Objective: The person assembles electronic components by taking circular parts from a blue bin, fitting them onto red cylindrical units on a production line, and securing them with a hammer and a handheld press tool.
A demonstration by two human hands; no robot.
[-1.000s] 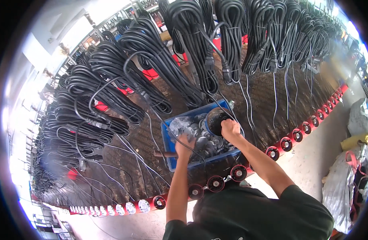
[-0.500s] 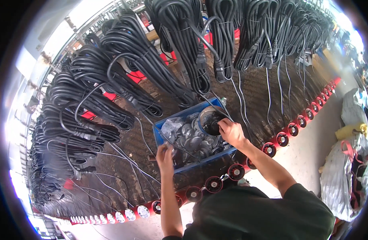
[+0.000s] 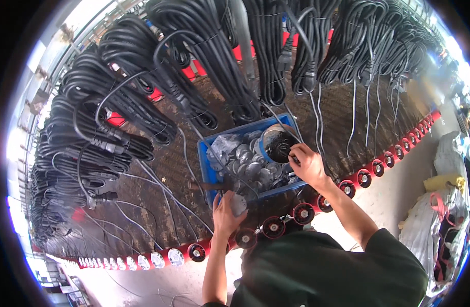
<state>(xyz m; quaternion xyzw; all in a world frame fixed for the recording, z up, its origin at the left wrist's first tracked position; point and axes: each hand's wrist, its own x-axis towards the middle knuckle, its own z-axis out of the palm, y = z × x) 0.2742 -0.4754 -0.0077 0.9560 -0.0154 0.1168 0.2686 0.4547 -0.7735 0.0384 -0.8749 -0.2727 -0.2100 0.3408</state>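
Note:
My left hand [image 3: 225, 217] is closed on a round silver metal disc [image 3: 238, 204], in front of the near left corner of a blue bin [image 3: 202, 158]. Many similar discs [image 3: 253, 171] lie loose in that bin. A round tub [image 3: 268, 134] inside it holds small dark pieces [image 3: 278, 148], perhaps screws. At the tub's near right side my right hand [image 3: 307, 163] has its fingers pinched together; what they hold is too small to make out. A tool with a brown handle [image 3: 196, 185] lies across the bin's left edge.
Thick bundles of black cable [image 3: 214, 66] with plugs arch around the bench's far side. Thin grey leads [image 3: 317, 117] run toward me. Along the near edge stand red cylinders with dark round ends [image 3: 303, 213]; those at left have silver ends [image 3: 176, 257]. White sacks [image 3: 424, 220] sit at right.
My left hand has drawn back from the bin's near left corner, and a silver disc now shows in it. The right hand stays at the tub. The view has shifted a little.

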